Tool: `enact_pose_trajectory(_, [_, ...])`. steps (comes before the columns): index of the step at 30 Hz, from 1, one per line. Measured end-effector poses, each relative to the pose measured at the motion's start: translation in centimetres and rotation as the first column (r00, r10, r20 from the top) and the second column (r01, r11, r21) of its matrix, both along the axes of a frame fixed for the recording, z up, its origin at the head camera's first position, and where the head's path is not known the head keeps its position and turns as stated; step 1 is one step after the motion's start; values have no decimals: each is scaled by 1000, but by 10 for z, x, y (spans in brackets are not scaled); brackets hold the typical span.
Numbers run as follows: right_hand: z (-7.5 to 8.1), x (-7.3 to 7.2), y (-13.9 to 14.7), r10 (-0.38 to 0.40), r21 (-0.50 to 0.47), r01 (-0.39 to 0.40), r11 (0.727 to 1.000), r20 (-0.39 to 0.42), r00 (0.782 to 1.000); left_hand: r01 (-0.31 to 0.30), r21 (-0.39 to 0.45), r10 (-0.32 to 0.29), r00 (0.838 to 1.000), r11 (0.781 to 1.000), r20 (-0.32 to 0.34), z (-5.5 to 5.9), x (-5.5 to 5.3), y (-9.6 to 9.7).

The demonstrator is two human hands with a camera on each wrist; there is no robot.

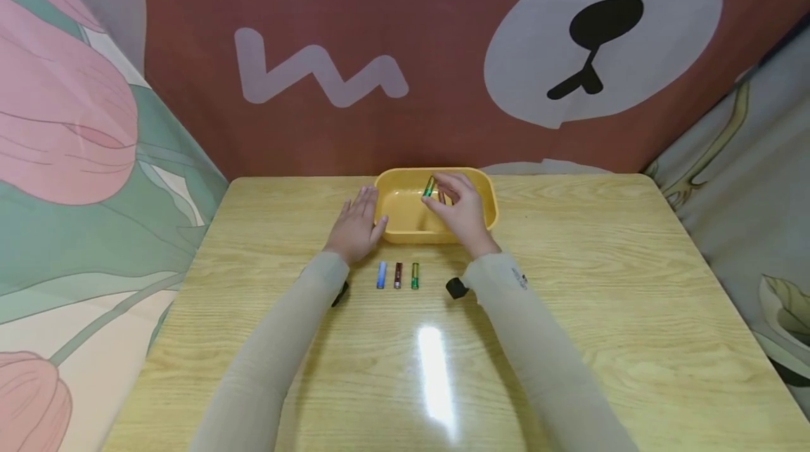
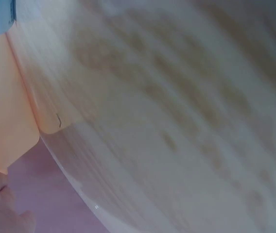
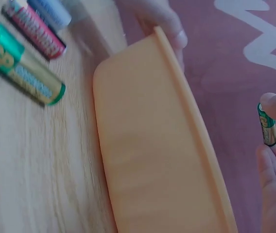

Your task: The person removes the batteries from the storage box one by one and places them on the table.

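Note:
My right hand [image 1: 465,213] pinches a green-and-gold battery [image 1: 429,186] between thumb and fingertips, above the yellow plastic basket [image 1: 436,237]. In the right wrist view that battery [image 3: 267,126] is tilted slightly off upright, higher than the basket's rim. A small dark reddish shape [image 1: 441,197] shows between the fingers. My left hand [image 1: 356,227] lies along the basket's left end with its fingers straight and the thumb at the rim. In front of the basket, a blue battery [image 1: 382,275], a dark red battery [image 1: 398,275] and another green-and-gold battery [image 1: 415,275] lie side by side.
The wooden table [image 1: 569,311] runs back to a brown printed cloth [image 1: 316,136], with the basket near that far edge. Patterned cloths hang on both sides. Black wrist devices, one of them a small block [image 1: 456,288], stick out below the sleeves.

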State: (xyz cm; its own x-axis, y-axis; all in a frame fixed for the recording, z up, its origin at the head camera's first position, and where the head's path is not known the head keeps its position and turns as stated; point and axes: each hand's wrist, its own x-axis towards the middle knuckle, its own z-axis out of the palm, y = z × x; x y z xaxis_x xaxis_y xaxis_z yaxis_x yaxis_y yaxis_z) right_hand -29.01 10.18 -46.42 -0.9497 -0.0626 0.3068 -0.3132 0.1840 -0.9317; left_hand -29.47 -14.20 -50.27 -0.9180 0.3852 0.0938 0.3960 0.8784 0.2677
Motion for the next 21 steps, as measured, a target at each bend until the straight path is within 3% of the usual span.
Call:
enact_pose_trajectory(6, [5,13,1,-3,-91,7,996,47,999,3,-5,-3,1000,1000,-5,1,2,-1])
enact_pose_trajectory(11, [2,18,2,-19,-152,25,988,39,999,-2,6,2,1000,1000,-12,-1,1,-1])
enact_pose_trajectory(21, [5,33,3,0,-224,15,974,67,998,1,-6,-1,1000,1000,-9,-1,0,0])
